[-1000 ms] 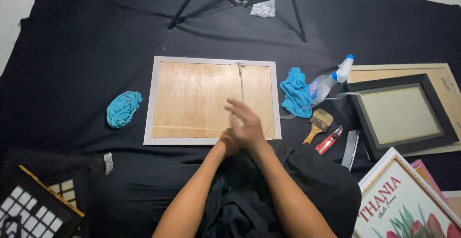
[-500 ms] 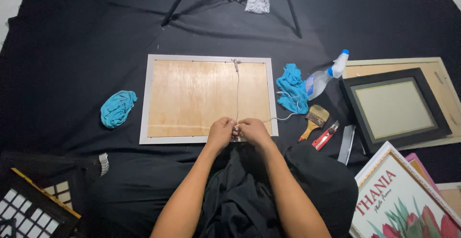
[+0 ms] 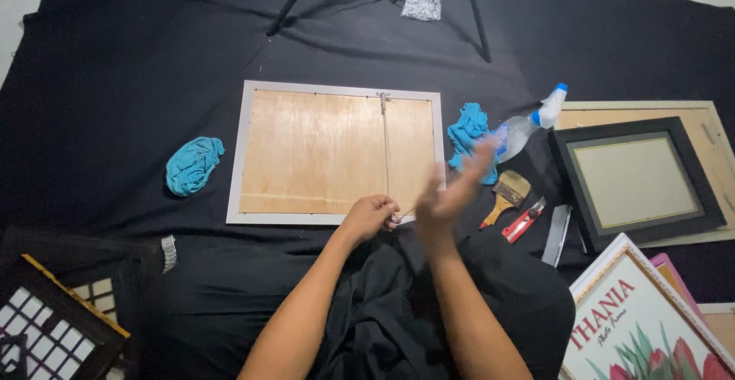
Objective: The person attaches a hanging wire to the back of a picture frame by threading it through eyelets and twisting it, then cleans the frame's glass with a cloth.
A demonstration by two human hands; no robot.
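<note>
Pinching string (image 3: 386, 158), left hand (image 3: 370, 217)

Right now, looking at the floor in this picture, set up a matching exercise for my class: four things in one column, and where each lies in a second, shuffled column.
Things
1. left hand
2. spray bottle
3. paintbrush
4. crumpled blue cloth

Places
A. alone, left of the frame
B. beside the red cutter
C. at the near edge of the wood-backed frame, pinching the cord
D. by the black frame, cap pointing away from the person

Pairs: 1-C, 2-D, 3-B, 4-A
</note>
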